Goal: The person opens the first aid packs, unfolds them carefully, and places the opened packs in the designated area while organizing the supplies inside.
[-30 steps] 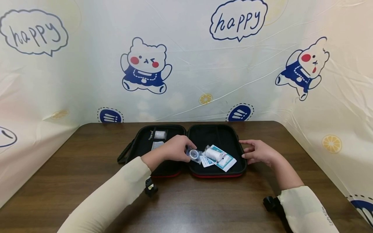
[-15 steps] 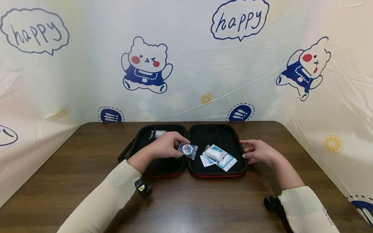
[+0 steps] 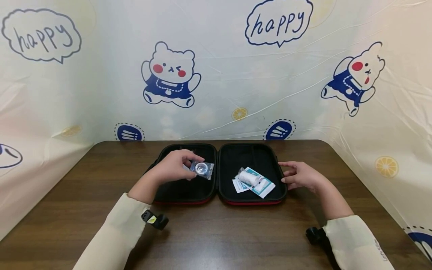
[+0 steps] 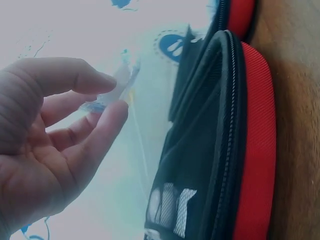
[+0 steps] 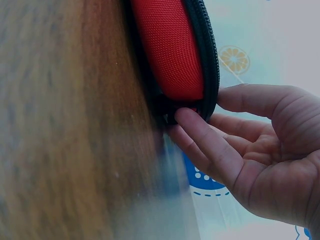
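Observation:
My left hand [image 3: 172,167] pinches a small clear packet with a white ring-shaped roll of tape [image 3: 201,169] inside, between thumb and fingertips. It hangs over the left half of an open black case [image 3: 189,193] with a red outer shell. In the left wrist view the packet [image 4: 120,82] shows edge-on, raised beside the case. At the case's right side, the fingers of my right hand [image 3: 302,175] touch the outer wall. The right wrist view has these fingertips at the red shell's [image 5: 170,50] corner and its zipper edge. A wrapped white roll [image 3: 249,178] lies in the right half.
Teal-and-white packets [image 3: 264,189] lie under the white roll, with a small white card [image 3: 239,186] beside them. Silvery-white items [image 4: 172,207] sit in the case's left half, mostly hidden by my hand from above. The case stands on a brown wooden table [image 3: 216,232] before a printed curtain.
My left hand has lifted the packet with the roll of tape out of the case's right half and carried it left over the left half. The right hand stays in place.

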